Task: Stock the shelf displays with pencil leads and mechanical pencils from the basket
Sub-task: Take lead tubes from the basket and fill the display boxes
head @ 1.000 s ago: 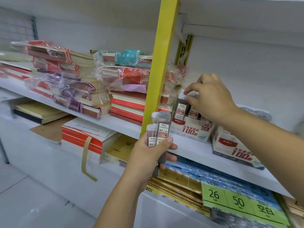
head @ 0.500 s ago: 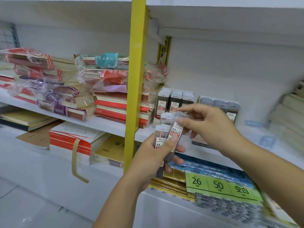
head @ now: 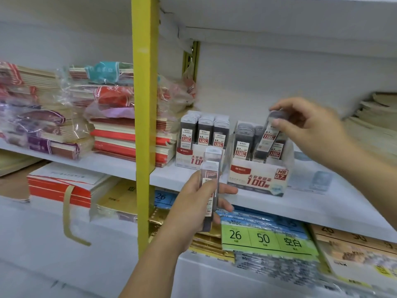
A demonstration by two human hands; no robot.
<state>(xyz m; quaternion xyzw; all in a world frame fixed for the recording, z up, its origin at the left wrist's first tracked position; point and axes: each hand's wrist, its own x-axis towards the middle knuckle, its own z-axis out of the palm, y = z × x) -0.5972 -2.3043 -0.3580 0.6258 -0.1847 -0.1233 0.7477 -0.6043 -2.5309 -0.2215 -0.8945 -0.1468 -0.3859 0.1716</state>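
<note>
Pencil lead case (head: 268,136): marked 0.7 and pinched by the right grip (head: 309,127); we see it tilted, its lower end among the cases in the 0.7 display box (head: 257,177) on the shelf (head: 322,203).
Right grip: thumb and fingers are curled round the top of that case; it is not let go.
Left grip (head: 193,209): clenched round spare cases (head: 211,179), at least two, held upright near us, in front of the shelf edge.
Done: the 0.5 display box (head: 187,158), just left of the 0.7 one, looks full across its front row; the 0.7 box holds several cases.
To do: we judge the tilted case needs seating, then the spare cases go in by size.
Mechanical pencils: none in view, nor the basket, so we cannot tell how much stock remains.
</note>
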